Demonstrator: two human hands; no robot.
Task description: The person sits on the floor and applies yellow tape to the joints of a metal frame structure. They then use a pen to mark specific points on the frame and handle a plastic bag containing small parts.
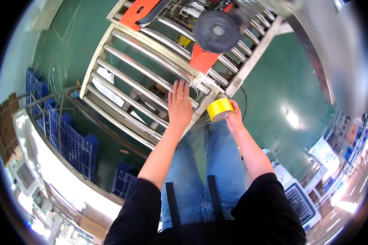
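Observation:
My left hand [180, 107] lies over the metal rollers of a roller conveyor [131, 61], palm down with fingers stretched out and holding nothing. Its fingertips reach toward a cluster of thin pale strands [200, 83] at the conveyor's corner. At the right of that corner, my right hand [234, 117] grips a roll of bright yellow tape [219, 107] by its right side. The tape roll is beside the end of the conveyor frame; whether it touches the frame I cannot tell.
Beyond my hands, a black wheel [204, 37] and orange plates [204, 61] sit above the rollers. Blue plastic pallets [71, 141] stand on the green floor at left, behind a rail. A large grey metal part [347, 61] is at the upper right. A dark cable [246, 102] hangs near my right hand.

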